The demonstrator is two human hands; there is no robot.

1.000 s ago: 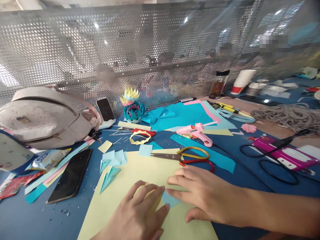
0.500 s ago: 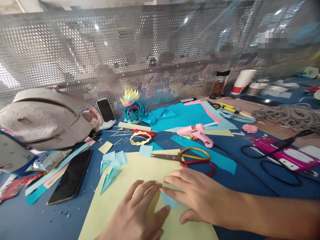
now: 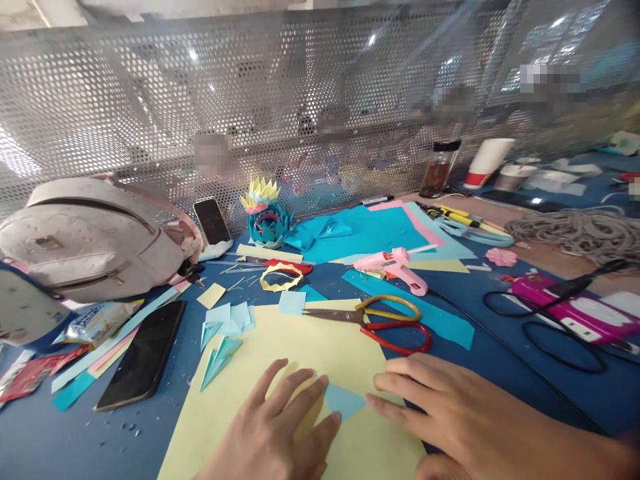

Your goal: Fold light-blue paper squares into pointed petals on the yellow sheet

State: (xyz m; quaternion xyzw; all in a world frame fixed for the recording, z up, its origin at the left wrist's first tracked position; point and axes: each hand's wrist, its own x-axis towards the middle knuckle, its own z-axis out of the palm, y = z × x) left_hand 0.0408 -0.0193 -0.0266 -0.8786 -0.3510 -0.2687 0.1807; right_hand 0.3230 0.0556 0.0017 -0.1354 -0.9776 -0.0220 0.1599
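Observation:
A small light-blue folded paper triangle [image 3: 344,400] lies on a pale yellow sheet [image 3: 280,340]. My left hand [image 3: 280,417] rests on the sheet with fingers spread, its fingertips at the triangle's left edge. My right hand [image 3: 440,410] has fingers apart, one fingertip at or close to the triangle's right corner. Scissors [image 3: 357,316] with yellow and red handles lie above the hands. Folded light-blue paper pieces [image 3: 220,360] and small blue squares [image 3: 229,317] sit at the sheet's upper left.
A pink glue gun [image 3: 397,264] lies behind the scissors, its cord running right. A black phone [image 3: 145,357] and a backpack [image 3: 85,233] are on the left. A paper flower [image 3: 267,220] stands by the perforated panel [image 3: 280,100]. A magenta power strip [image 3: 575,307] lies right.
My right hand has moved right, off most of the light-blue triangle, uncovering it and the red scissor handle. My left hand has stayed nearly in place.

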